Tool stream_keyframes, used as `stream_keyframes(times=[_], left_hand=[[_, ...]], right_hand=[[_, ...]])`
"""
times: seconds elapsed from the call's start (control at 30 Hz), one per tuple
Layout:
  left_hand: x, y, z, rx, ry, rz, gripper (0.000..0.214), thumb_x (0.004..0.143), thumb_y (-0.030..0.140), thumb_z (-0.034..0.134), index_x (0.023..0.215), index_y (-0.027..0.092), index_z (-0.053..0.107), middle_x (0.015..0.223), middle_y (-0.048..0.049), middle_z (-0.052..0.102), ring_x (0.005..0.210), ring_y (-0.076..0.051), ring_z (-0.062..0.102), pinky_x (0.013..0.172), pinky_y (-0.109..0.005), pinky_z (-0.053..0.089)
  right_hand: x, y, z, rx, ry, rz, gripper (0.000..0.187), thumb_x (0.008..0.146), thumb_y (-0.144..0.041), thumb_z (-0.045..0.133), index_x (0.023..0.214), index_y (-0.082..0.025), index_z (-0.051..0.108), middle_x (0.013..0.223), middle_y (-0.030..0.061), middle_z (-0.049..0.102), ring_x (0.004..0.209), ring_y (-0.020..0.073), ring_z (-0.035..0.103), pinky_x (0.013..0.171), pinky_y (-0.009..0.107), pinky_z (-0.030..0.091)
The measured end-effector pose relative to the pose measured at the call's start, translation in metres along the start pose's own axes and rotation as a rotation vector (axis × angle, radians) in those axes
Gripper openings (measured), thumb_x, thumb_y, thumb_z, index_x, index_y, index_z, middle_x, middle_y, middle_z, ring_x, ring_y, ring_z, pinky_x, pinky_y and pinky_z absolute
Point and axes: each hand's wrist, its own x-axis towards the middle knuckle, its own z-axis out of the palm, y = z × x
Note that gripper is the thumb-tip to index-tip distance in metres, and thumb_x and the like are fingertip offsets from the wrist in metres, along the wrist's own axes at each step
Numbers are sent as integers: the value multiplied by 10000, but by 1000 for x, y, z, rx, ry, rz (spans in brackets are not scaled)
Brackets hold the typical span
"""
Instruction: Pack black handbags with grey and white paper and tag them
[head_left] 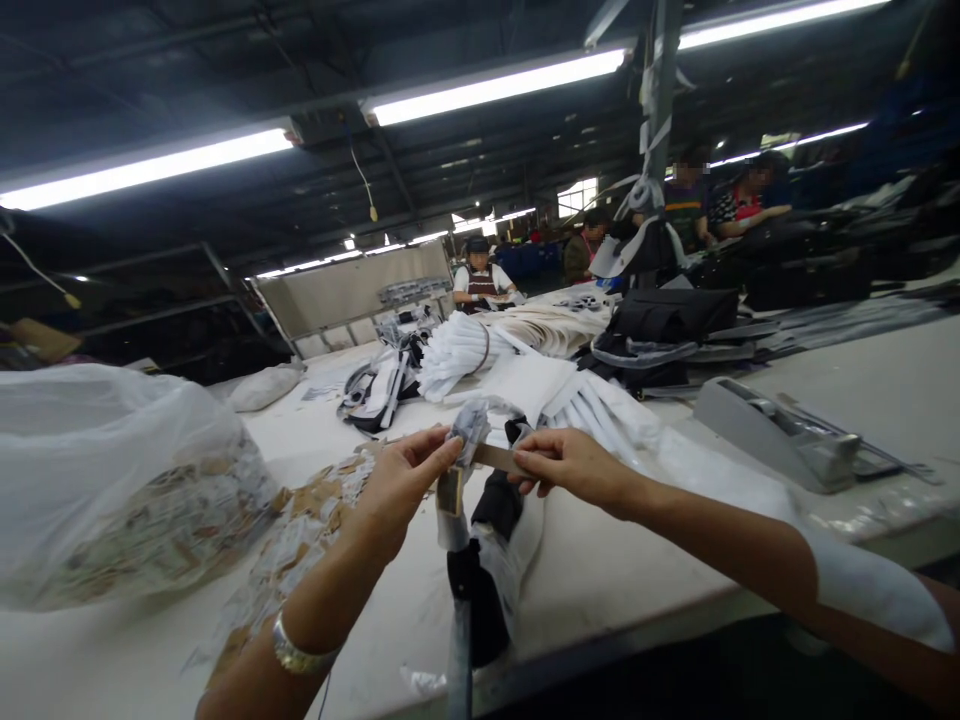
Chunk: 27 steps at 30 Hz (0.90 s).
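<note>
Worker's view along a cluttered white table (585,570), with clock directions taken from the meeting point of the two hands. The left hand (420,460) was nearly closed, thumb against fingers, pinching a crumpled clear plastic wrapping (472,425). The right hand (559,462) was likewise closed, its fingertips gripping a flat brownish strip (499,458) that ran toward the left hand. Holding the strip from the right and the wrapping from the left probably kept both steady in mid-air above the table. At six o'clock hung or stood a black piece (486,610) partly covered in plastic; how it was supported could not be told. Scraps of paper and film (311,500) lay toward nine o'clock, beside a translucent bag (112,420) of similar scraps, perhaps so that waste stayed within the left hand's reach. A grey tape dispenser (772,435) sat at three o'clock, seemingly convenient to the right hand. A tied white bundle (454,350) lay just before twelve, its band presumably keeping the pieces together, and black fabric goods (667,325) were stacked toward two.
</note>
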Motion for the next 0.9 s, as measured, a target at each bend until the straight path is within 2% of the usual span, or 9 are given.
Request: stream_keyframes(times=[0.13, 0.3, 0.5, 0.6, 0.73, 0.83, 0.9], left_hand=[[0, 2, 4, 1, -31, 16, 493, 765, 476, 772, 1143, 163, 724, 1017, -70, 744, 946, -237, 657, 781, -271, 475], [2, 2, 9, -17, -82, 33, 517, 755, 479, 779, 1153, 155, 720, 999, -81, 754, 1005, -273, 671, 876, -319, 486], [3, 3, 7, 8, -71, 44, 493, 764, 488, 769, 1131, 162, 728, 1032, -79, 750, 1034, -272, 663, 898, -321, 480], [3, 4, 9, -6, -74, 39, 508, 739, 488, 787, 1119, 154, 733, 1024, -84, 750, 1028, -277, 665, 879, -320, 493], [4, 4, 12, -17, -71, 37, 507, 736, 459, 798, 1129, 146, 728, 1025, -94, 750, 985, -264, 675, 874, -325, 500], [5, 5, 13, -11, -65, 37, 481, 743, 443, 798, 1126, 159, 732, 1027, -88, 753, 971, -254, 680, 886, -328, 500], [5, 7, 13, 2, -60, 36, 460, 742, 432, 802, 1114, 168, 739, 1033, -83, 755, 980, -252, 678, 895, -324, 497]], right_hand=[[1, -5, 9, 3, 25, -39, 408, 782, -544, 713, 895, -152, 730, 884, 82, 765, 756, 166, 697, 585, 235, 450], [10, -15, 24, 81, 77, -36, 424, 671, -540, 808, 824, -149, 749, 805, 72, 758, 691, 158, 679, 568, 239, 408], [14, -14, 23, 96, 106, 3, 441, 650, -560, 818, 750, -141, 725, 773, 77, 753, 613, 131, 636, 530, 234, 363], [13, -10, 21, 127, 42, -15, 464, 670, -579, 799, 864, -159, 763, 843, 71, 755, 737, 165, 672, 606, 247, 417], [9, -7, 21, 260, -65, -26, 460, 717, -540, 787, 1033, -207, 769, 977, 59, 746, 943, 194, 661, 783, 290, 462], [4, -11, 20, 376, -98, 7, 425, 710, -471, 814, 1035, -202, 769, 994, 58, 739, 959, 189, 647, 844, 297, 455], [2, -15, 20, 426, -120, 49, 407, 712, -463, 816, 1018, -200, 767, 971, 54, 733, 889, 170, 640, 810, 286, 462]])
